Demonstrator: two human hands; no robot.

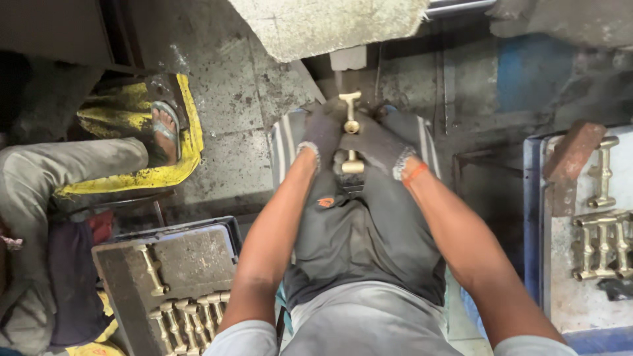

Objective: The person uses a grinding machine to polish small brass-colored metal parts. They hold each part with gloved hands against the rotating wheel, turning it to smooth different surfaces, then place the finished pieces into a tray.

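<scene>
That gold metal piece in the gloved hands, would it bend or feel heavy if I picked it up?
The brass piece looks like solid cast metal, so probably stiff and heavy for its size. Its cross-shaped arms likely stop it rolling. Both gloved hands grip it, hinting at rough edges.

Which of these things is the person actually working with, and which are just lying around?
In use:
- brass fitting, held by gloved left hand and right hand

Lying about:
- brass fittings on left tray
- brass fittings on right tray
- reddish block
</scene>
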